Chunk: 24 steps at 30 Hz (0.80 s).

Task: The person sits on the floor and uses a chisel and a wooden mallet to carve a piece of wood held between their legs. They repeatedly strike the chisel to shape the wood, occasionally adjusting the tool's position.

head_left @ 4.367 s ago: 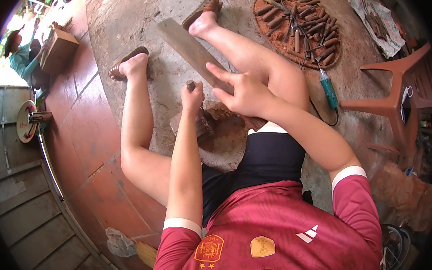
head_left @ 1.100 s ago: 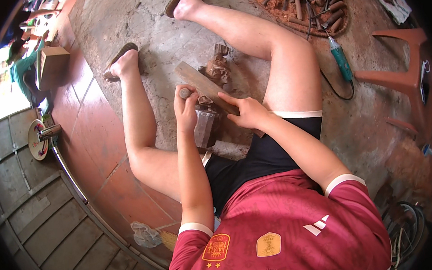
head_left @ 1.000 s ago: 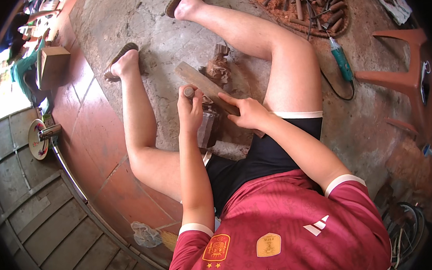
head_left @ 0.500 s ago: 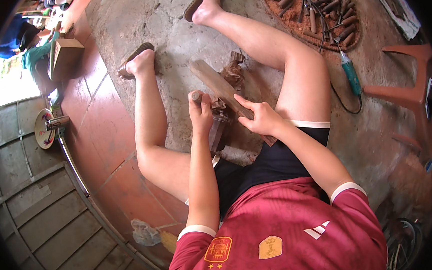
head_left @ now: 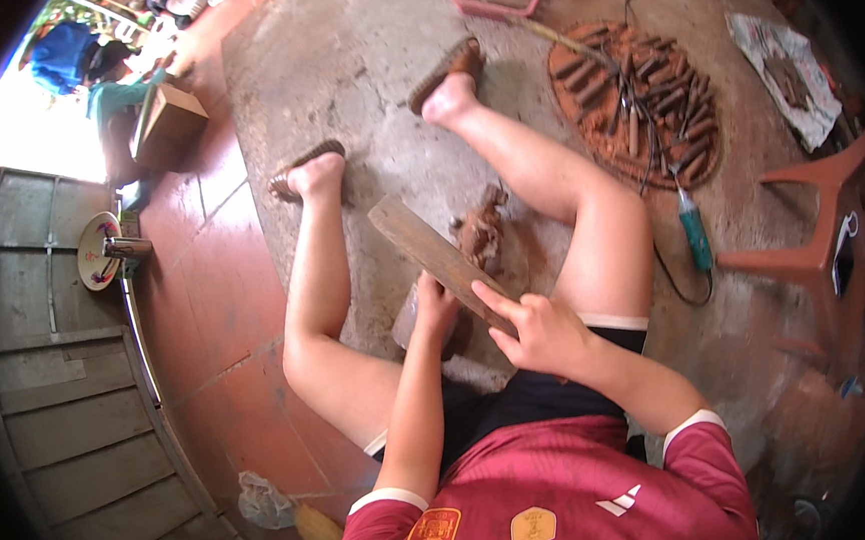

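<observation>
"Between the bent legs (head_left: 317, 268), what is being worked on?"

"Some brown wood. At 1 o'clock from the left hand (head_left: 438, 305), a knobbly carved piece (head_left: 480, 235) sits low by the floor (head_left: 359, 84). Near 8 o'clock from that same hand, and partly hidden by it, is a plain-looking block (head_left: 406, 322). I can't tell if the two bits join up."

"What are the hands doing?"

"The right hand (head_left: 537, 333) is wrapped round a long flat stick (head_left: 431, 255). Its far end points between 10 and 11 o'clock. The left hand looks curled, but the stick covers part of it, so I can't tell what it grips, if anything."

"Is the work done?"

"I don't think so. The knobbly piece has lots of bumps and dips, so I'd say much of its shaping is done. The block looks plain, so maybe there's cutting left there. Too much is hidden to know how much."

"And the other tools?"

"Lots of brown-handled tools (head_left: 633, 130) lie in a round heap at 2 o'clock in the view. A green tool (head_left: 695, 240) lies at 3 o'clock. No hand is on them."
</observation>
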### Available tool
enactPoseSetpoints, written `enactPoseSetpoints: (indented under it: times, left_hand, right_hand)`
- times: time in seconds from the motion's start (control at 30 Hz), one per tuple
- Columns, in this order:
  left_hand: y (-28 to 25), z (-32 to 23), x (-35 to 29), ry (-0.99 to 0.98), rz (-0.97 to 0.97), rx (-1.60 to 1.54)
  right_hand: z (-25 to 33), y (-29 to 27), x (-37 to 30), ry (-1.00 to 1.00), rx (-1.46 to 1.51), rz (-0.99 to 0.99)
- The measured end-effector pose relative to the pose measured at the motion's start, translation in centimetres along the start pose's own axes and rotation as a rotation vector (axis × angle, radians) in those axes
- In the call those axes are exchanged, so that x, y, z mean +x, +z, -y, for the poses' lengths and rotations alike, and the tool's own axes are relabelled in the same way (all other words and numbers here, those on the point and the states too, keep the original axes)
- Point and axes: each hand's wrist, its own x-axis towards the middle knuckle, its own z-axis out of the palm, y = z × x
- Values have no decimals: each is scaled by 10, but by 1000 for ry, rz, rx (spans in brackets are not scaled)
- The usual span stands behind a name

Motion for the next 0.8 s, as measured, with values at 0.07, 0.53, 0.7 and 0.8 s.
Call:
enactPoseSetpoints:
  times: [0.07, 0.53, 0.7, 0.8]
  left_hand:
    - [9, -17, -3, 55, -171, 59]
    - [-12, -8, -10, -91, -200, -62]
    - [-9, -19, -13, 67, -224, -56]
    - [-10, 4, -7, 72, -265, -151]
  right_hand:
    - [10, -18, -3, -7, 24, -34]
    - [21, -19, -28, -234, 39, -99]
    - [13, 4, -30, -242, 31, -144]
    - [12, -11, -21, -67, -22, 118]
